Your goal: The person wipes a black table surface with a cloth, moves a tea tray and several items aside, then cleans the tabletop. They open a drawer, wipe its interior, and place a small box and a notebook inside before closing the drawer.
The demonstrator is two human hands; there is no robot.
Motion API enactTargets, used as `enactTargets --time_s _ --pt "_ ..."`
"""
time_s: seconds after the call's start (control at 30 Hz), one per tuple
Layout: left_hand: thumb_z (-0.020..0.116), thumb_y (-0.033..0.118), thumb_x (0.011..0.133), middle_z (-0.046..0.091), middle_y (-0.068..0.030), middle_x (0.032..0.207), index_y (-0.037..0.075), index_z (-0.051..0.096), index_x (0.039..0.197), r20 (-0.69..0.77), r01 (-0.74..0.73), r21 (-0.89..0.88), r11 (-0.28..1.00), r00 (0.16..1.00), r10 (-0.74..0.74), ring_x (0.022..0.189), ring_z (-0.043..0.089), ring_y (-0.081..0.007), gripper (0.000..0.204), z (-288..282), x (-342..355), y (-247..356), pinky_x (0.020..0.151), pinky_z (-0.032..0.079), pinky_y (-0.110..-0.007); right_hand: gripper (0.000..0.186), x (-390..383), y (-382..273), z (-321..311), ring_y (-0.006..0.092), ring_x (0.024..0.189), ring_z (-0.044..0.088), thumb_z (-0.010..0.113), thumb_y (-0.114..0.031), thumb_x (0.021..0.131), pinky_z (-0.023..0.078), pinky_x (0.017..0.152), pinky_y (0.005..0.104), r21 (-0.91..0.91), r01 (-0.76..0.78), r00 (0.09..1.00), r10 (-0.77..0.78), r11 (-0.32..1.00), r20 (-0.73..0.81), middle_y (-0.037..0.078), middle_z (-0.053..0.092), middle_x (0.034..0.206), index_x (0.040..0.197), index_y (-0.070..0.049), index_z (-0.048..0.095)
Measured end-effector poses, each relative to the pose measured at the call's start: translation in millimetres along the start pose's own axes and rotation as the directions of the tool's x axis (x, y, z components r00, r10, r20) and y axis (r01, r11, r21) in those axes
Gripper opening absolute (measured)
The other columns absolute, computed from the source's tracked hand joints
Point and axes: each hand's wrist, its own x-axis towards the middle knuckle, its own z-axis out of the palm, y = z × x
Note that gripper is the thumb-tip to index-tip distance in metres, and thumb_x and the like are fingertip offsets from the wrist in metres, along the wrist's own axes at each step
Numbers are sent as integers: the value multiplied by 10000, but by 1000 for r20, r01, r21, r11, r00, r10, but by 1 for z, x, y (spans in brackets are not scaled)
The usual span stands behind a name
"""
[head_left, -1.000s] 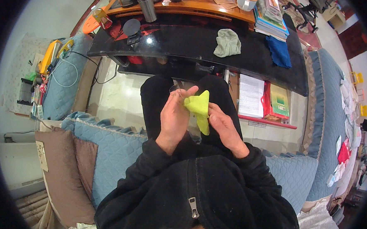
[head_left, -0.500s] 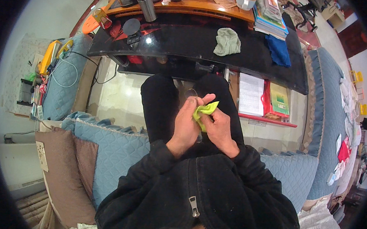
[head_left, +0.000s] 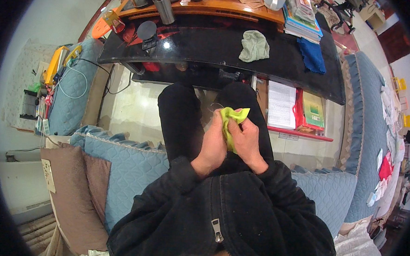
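A small yellow-green cloth (head_left: 231,121) is bunched between my two hands, above my lap. My left hand (head_left: 213,144) closes around its left side. From the right, my right hand (head_left: 246,141) pinches the cloth with thumb and fingers, and one corner of it sticks up past the fingertips. Beyond my left fingers a thin, curved, wire-like rim (head_left: 214,105) shows; it looks like part of a pair of glasses, but the rest is hidden by the hands and cloth.
Ahead stands a black table (head_left: 195,46) bearing a crumpled pale green cloth (head_left: 254,46), a blue cloth (head_left: 312,55), a steel flask (head_left: 163,7) and a stack of books (head_left: 304,26). An open drawer (head_left: 300,132) juts out at right, holding papers and a red box.
The cloth has shifted slightly right and toward the table, and more of it now shows between my hands. My left fingers have folded in over its edge.
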Motion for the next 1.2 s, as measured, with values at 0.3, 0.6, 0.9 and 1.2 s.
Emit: enactTargets --time_s 0.3,0.6,0.9,1.2 --pt "245 418 1098 556 -153 1352 70 504 1176 40 -74 -105 992 996 79 1241 535 -243 441 -13 10 4 1100 392 -380 352 -5 11 1 129 1038 609 641 -99 931 482 922 293 201 25 987 -56 979 151 61 662 1100 1261 8 580" --pt "237 445 1096 568 -93 1272 52 500 1279 110 10 -131 991 994 5 1212 531 -205 507 -4 9 0 1071 388 -342 294 5 16 -3 154 987 636 621 -162 953 498 870 307 284 -66 996 46 956 77 120 688 1089 1194 8 626" --pt "216 452 1095 569 -99 1267 34 501 1296 141 0 -148 989 990 21 1222 515 -197 544 -2 6 -2 1089 360 -331 258 8 14 -3 114 995 618 618 -158 980 502 881 280 357 -139 990 125 924 61 35 668 1066 1180 4 632" --pt "230 472 1085 550 -126 1344 54 491 1333 68 -6 -104 995 998 14 1244 530 -248 553 -9 10 5 1106 367 -396 467 3 20 8 245 1054 656 716 -199 872 504 902 368 262 140 990 -128 955 -62 144 673 1143 1277 -30 558"
